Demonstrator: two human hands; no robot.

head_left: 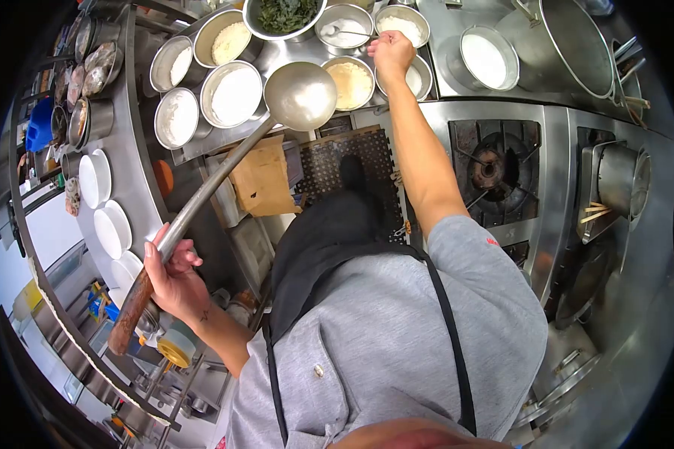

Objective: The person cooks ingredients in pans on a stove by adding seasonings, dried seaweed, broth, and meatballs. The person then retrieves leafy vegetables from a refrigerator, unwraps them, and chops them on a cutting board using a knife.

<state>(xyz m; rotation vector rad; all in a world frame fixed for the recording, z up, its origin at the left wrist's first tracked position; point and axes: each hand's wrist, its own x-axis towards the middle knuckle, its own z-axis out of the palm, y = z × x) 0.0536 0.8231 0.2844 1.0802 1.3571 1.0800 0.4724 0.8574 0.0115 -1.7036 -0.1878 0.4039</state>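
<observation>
The left hand (176, 273) gripped the ladle (301, 96) by its handle (217, 179), while the right hand (393, 54) pinched a spoon (332, 31) at a pot (344, 48) of white contents (346, 40), near the ladle's bowl (307, 88). Keeping that bowl level seemed the best guard against spills.

Your right arm (424, 161): stretched forward, elbow nearly straight; right hand (392, 56) closed, fingers curled inward. Your left forearm (228, 340): angled outward; left hand (176, 277) gripping, thumb opposing bent fingers; small star-shaped mark (204, 316) on inner wrist.
</observation>
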